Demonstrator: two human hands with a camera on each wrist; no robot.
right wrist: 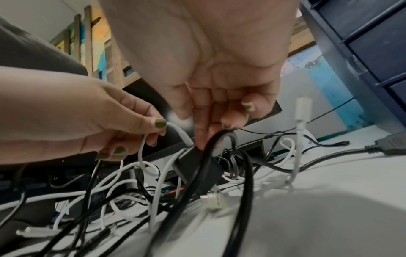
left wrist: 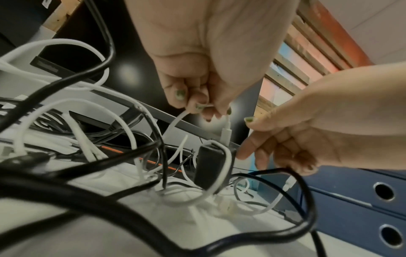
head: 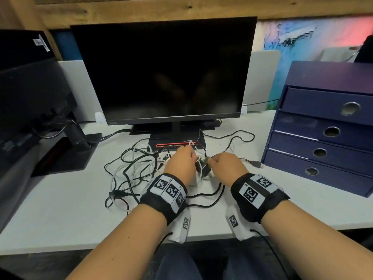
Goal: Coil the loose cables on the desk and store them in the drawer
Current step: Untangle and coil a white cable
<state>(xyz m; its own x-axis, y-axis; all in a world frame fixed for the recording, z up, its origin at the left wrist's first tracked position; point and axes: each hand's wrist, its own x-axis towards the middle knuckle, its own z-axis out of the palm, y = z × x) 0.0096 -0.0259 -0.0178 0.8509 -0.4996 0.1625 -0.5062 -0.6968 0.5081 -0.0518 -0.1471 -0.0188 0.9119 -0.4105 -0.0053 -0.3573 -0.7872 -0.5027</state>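
A tangle of black and white cables [head: 133,168] lies on the white desk [head: 60,209] in front of the monitor. My left hand [head: 182,158] pinches a white cable [left wrist: 178,120] just behind its plug [left wrist: 226,135], which stands in a small black adapter [left wrist: 208,167]. My right hand [head: 220,162] pinches the adapter's top corner between thumb and index finger. A thick black cable [right wrist: 219,137] loops over its curled fingers. The blue drawer unit [head: 323,138] stands at the right with all drawers closed.
A dark monitor [head: 161,73] stands right behind the hands, its base [head: 177,141] under some cables. A second monitor's stand [head: 66,156] is at the left. A black plug [head: 256,164] lies near the drawer unit. Bare desk lies toward the front edge.
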